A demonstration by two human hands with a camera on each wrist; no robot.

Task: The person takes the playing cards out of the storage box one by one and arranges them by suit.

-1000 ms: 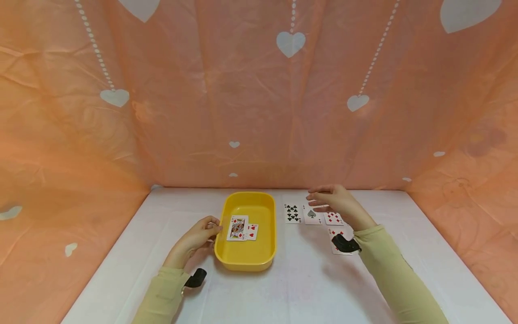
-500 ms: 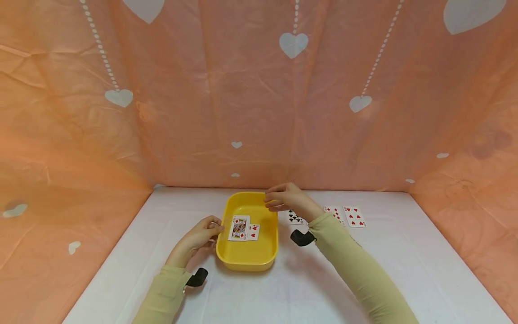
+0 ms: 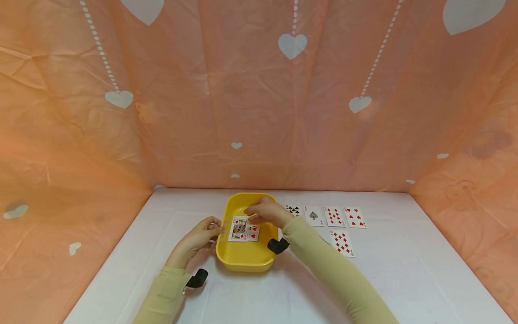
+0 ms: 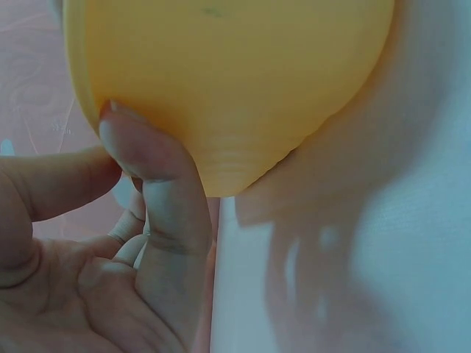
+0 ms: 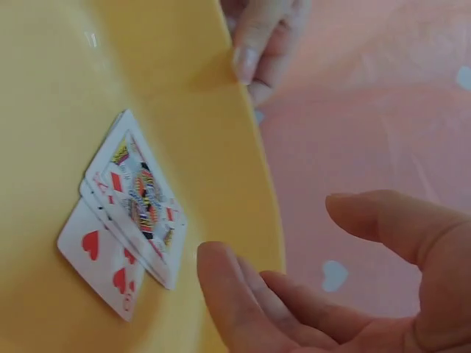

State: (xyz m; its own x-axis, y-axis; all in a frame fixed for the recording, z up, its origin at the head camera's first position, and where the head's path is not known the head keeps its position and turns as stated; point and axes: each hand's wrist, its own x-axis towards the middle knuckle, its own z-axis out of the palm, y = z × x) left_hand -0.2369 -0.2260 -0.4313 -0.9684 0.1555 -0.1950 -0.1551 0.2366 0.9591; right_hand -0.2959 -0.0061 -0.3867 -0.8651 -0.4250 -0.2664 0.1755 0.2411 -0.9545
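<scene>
Two hands are at the yellow tray: the left hand pinches its left rim, while the right hand, beside the tray half a second ago, now hovers open-fingered inside, just above the cards lying there. Five cards lie on the worktop right of the tray.

Orange heart-print backdrop, white table
</scene>
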